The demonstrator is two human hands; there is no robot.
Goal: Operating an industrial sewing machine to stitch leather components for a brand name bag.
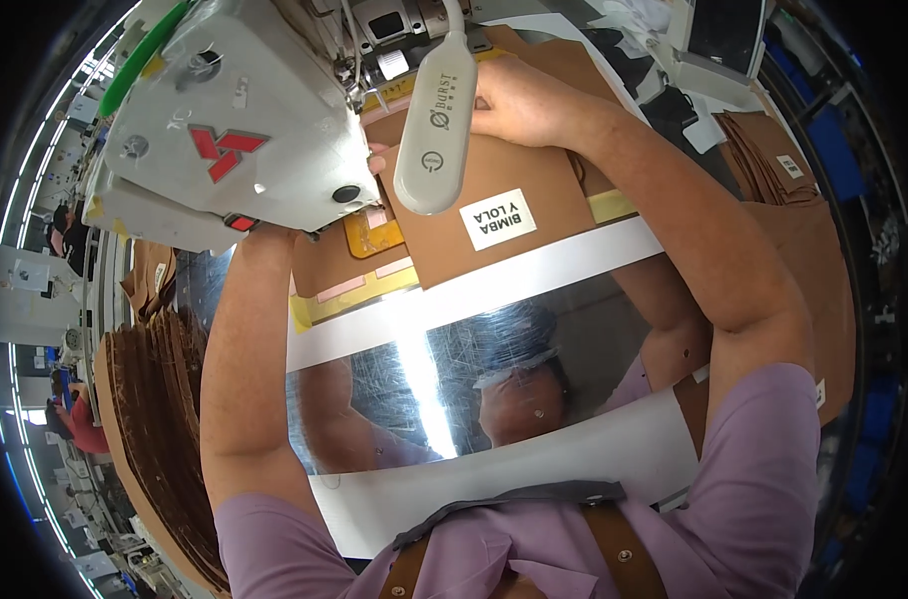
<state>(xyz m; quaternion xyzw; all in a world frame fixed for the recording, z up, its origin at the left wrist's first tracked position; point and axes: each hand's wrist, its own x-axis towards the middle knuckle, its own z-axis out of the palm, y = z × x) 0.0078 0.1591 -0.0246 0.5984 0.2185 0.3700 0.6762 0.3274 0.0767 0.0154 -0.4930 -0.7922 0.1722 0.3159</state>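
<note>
My right hand [524, 100] rests at the upper part of a brown panel [504, 175] with a white printed label, its fingertips partly hidden behind a pale oblong lamp [432, 130]. My left hand [377, 160] is mostly hidden behind the head of a white sewing machine [225, 120]; only fingertips show beside the panel, and I cannot tell what they hold. Under the panel are a yellow plate [369, 238] and more brown material [324, 265] with pink and yellow strips, over a white sheet.
A shiny metal bed [574, 329] lies before me. Stacked brown pieces stand at left [150, 399] and right [763, 155]. A dark-screened device [723, 35] is at the back right. Co-workers [75, 409] sit at benches far left.
</note>
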